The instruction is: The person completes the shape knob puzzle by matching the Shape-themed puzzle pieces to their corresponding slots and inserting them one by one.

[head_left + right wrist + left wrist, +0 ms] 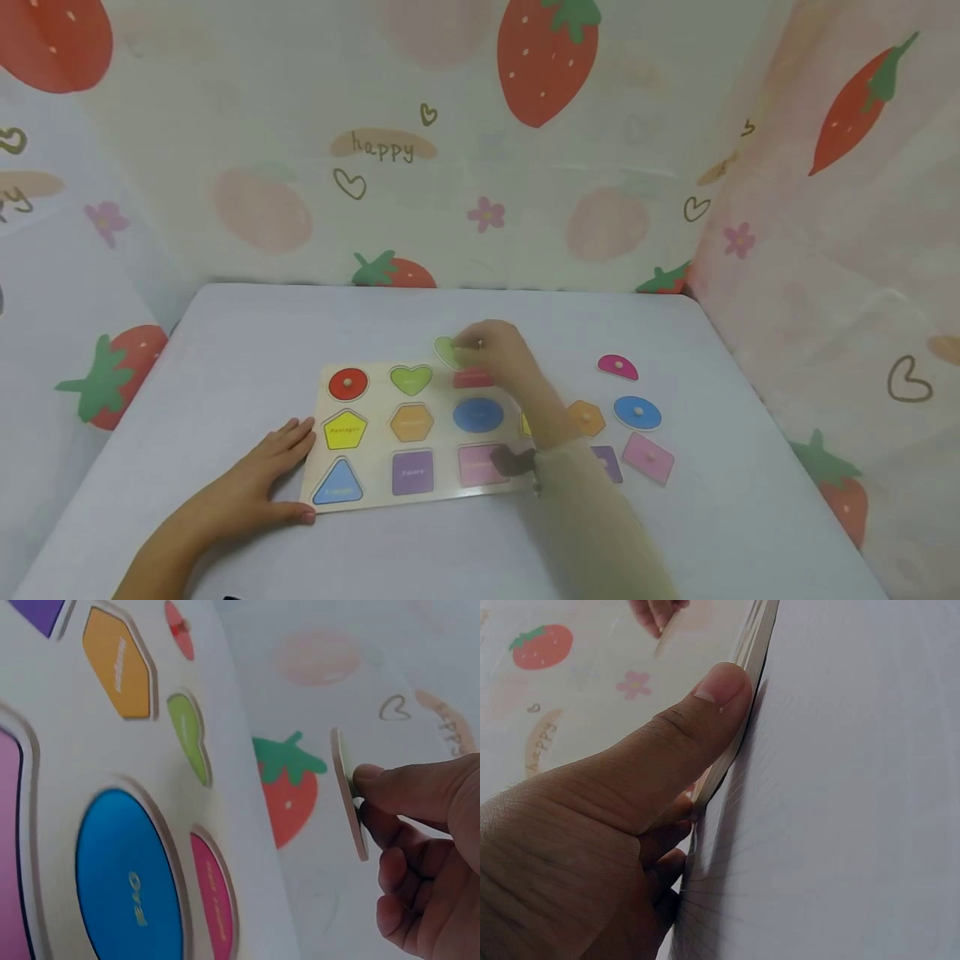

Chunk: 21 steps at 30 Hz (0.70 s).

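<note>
A green heart piece [444,353] is pinched by the right hand [495,348] beyond the far edge of the board [378,417] — easily dropped if the grip slips. The left edge, touched by the spread left hand [255,471], could be skewed by uneven pressure.

Cream board [378,450]: around an orange hexagon [412,422] sit a red circle [348,384] at ten o'clock, green heart [411,380] at twelve, crimson semicircle [474,380] at two, blue oval [477,415] at three, pink rectangle [476,468] at four, purple square [413,472] at six, blue triangle [337,483] at eight, yellow pentagon [345,430] at nine. The heart piece [445,352] at one is pale green. Around the loose orange piece [586,418]: magenta piece [618,367] at one, blue piece [637,412] at three, pink piece [648,457] at four, purple piece [611,465] at five. Pale cream sleeve [600,525]; white tabletop [420,550]; off-white backdrop [465,167] patterned with red strawberries [547,62] and pink flowers [487,215].
</note>
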### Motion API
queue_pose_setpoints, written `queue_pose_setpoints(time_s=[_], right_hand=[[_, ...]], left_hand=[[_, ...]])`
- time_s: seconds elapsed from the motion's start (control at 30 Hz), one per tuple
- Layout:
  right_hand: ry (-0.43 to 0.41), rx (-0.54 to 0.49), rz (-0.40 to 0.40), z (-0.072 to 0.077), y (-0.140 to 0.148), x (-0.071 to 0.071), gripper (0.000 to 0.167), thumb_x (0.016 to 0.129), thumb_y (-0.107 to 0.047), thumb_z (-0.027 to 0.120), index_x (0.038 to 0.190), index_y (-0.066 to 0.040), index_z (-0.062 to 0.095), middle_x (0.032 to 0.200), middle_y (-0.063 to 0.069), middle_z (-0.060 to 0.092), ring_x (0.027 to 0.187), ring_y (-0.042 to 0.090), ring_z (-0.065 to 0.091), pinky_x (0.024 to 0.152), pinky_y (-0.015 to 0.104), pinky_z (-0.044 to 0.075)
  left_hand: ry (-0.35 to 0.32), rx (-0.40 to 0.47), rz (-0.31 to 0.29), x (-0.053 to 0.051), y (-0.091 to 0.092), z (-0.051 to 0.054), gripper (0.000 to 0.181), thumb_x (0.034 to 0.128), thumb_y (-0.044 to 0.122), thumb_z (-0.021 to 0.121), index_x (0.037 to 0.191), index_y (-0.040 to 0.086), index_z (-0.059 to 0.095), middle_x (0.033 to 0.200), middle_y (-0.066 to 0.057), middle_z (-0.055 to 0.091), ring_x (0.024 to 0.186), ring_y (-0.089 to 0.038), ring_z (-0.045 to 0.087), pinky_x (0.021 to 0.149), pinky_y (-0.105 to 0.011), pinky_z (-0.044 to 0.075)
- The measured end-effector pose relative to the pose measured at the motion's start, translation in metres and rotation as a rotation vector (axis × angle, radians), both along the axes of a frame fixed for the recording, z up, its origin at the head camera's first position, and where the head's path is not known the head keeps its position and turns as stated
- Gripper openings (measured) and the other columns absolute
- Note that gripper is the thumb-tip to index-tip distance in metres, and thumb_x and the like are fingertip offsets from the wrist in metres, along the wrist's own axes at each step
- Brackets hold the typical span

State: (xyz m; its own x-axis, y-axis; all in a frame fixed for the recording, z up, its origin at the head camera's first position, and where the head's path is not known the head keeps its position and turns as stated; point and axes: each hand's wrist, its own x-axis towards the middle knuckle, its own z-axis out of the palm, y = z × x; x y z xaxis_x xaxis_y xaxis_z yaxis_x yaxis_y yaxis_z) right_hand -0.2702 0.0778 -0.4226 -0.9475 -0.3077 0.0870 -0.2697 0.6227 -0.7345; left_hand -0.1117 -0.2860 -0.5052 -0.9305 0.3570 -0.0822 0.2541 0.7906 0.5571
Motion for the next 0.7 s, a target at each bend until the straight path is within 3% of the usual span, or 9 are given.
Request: queue_pose_setpoints(time_s=[0.13, 0.37, 0.57, 0.7], right_hand=[[-0.018, -0.014, 0.006, -0.005, -0.015, 0.001, 0.023, 0.087, -0.012, 0.079, 0.110, -0.008, 0.079, 0.113, 0.007, 0.076, 0.113, 0.025, 0.068, 0.104, 0.040, 0.053], [-0.118, -0.073, 0.010, -0.007, -0.035, 0.009, 0.022, 0.089, -0.012, 0.075, 0.110, -0.006, 0.077, 0.112, 0.011, 0.074, 0.097, 0.025, 0.069, 0.076, 0.036, 0.062], [-0.052, -0.005, 0.072, -0.016, -0.048, 0.005, 0.019, 0.088, -0.012, 0.075, 0.106, -0.006, 0.079, 0.105, 0.008, 0.077, 0.104, 0.024, 0.069, 0.095, 0.037, 0.055], [-0.096, 0.037, 0.050, -0.026, -0.054, 0.001, 0.018, 0.089, -0.017, 0.075, 0.106, -0.012, 0.079, 0.107, 0.001, 0.077, 0.109, 0.021, 0.068, 0.099, 0.039, 0.054]], left_hand=[[0.000, -0.007, 0.004, 0.000, 0.001, 0.000, 0.117, 0.0677, 0.072, 0.080, 0.158, 0.011, 0.039, 0.170, -0.003, 0.025, 0.157, -0.038, 0.015, 0.118, -0.068, 0.025], [-0.008, 0.005, 0.006, 0.001, 0.001, 0.001, 0.117, 0.0674, 0.070, 0.081, 0.158, 0.009, 0.039, 0.170, -0.003, 0.025, 0.158, -0.037, 0.014, 0.120, -0.065, 0.022], [-0.017, 0.008, 0.009, 0.002, 0.002, 0.002, 0.117, 0.0674, 0.069, 0.082, 0.158, 0.009, 0.039, 0.170, -0.004, 0.025, 0.158, -0.038, 0.014, 0.119, -0.067, 0.023], [-0.017, 0.002, 0.013, 0.002, 0.002, 0.002, 0.117, 0.0672, 0.069, 0.082, 0.158, 0.009, 0.040, 0.170, -0.003, 0.025, 0.158, -0.038, 0.014, 0.119, -0.067, 0.023]])
